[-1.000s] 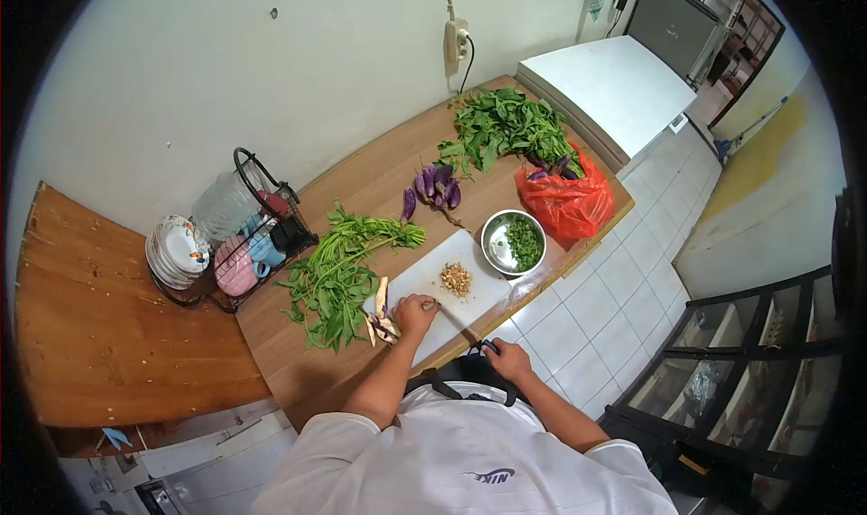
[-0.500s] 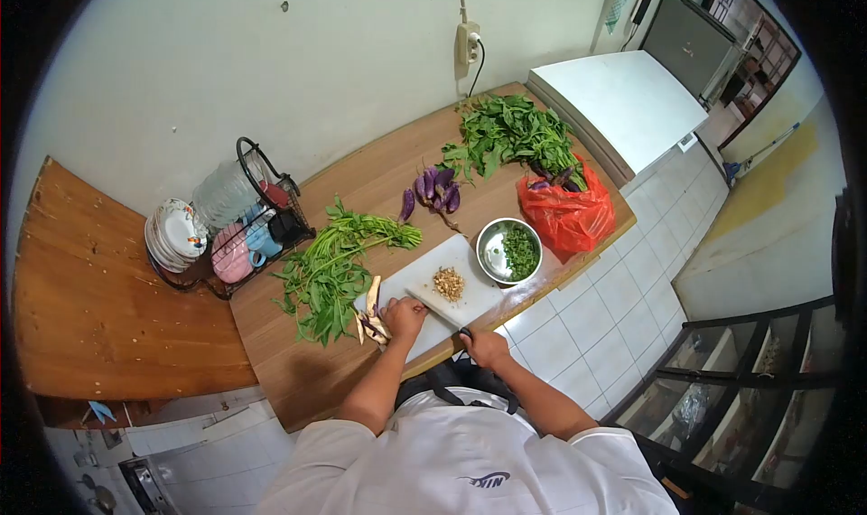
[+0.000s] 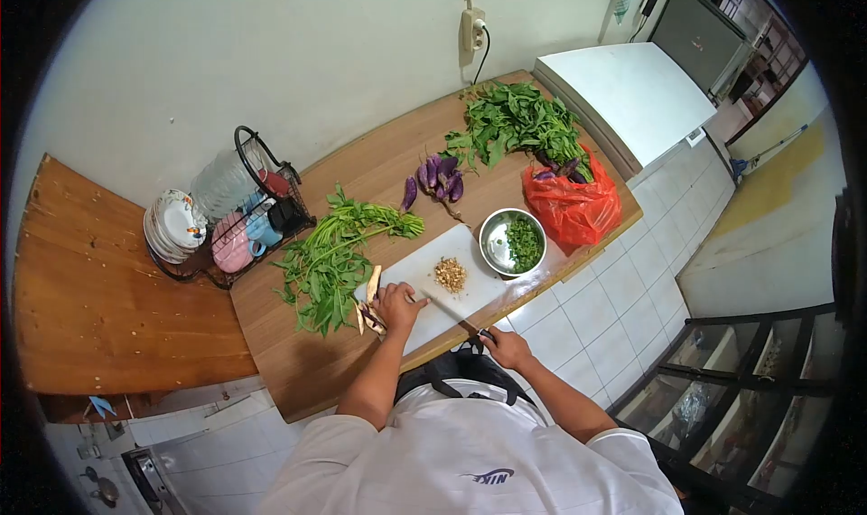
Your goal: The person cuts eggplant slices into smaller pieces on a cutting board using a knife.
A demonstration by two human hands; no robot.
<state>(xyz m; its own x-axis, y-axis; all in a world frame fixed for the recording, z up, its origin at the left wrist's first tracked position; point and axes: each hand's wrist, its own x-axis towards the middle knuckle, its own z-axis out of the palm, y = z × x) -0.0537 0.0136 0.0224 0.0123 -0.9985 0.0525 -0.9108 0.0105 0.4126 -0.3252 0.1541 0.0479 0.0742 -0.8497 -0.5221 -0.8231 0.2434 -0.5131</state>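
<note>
My right hand (image 3: pixel 511 349) is closed around the dark handle of a knife (image 3: pixel 461 318). Its blade points left over the white cutting board (image 3: pixel 433 328), with the tip close to my left hand (image 3: pixel 397 307). That hand is bent over the board's left end, thumb toward the blade; what lies under its fingers is hidden. Beside it are cut eggplant strips (image 3: pixel 373 283), pale inside with purple skin. A small heap of chopped light-brown bits (image 3: pixel 450 275) rests on the board. A steel bowl (image 3: pixel 489 258) holding chopped greens (image 3: pixel 523 246) stands at the board's right.
Leafy greens (image 3: pixel 330 262) lie left of the board, more greens (image 3: pixel 519 122) at the back. Small purple eggplants (image 3: pixel 440 177) lie mid-table. A red plastic bag (image 3: pixel 571 210) with eggplants sits near the right edge. A dish rack (image 3: pixel 271 221) with plates and cups stands left.
The knife has shifted away from the heap, its blade now lower and farther right. My left hand has turned, its fingers reaching farther forward beside the strips. The view has shifted slightly.
</note>
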